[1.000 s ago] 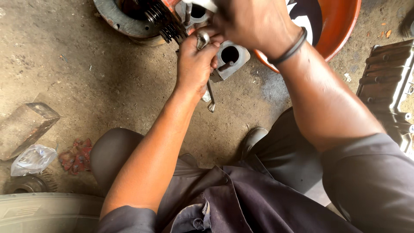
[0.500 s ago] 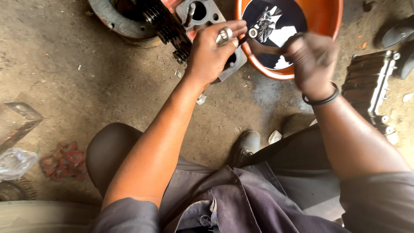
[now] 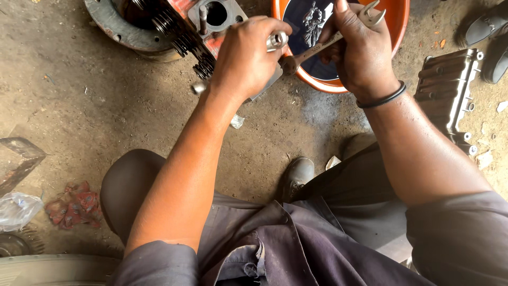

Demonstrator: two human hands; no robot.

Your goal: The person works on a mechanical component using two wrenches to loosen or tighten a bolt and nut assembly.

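Observation:
My left hand (image 3: 244, 58) grips a small shiny metal socket (image 3: 277, 40) over a red finned engine part (image 3: 211, 21) that lies on the dirt floor at the top of the view. My right hand (image 3: 360, 50) is closed on a combination spanner (image 3: 323, 45); its open jaw sticks up past my fingers and its ring end points toward the socket. The two hands are close together, just in front of an orange basin (image 3: 399, 21) with dark liquid in it. A black band circles my right wrist.
A ribbed metal cover (image 3: 447, 87) lies at the right, with a dark shoe (image 3: 487, 26) beyond it. A red rag (image 3: 74, 204) and a crumpled plastic bag (image 3: 18, 209) lie at the left. My own shoe (image 3: 299, 175) rests in the middle.
My right hand has come back from the basin with the spanner, up against my left hand. The left hand now shows the socket at its fingertips.

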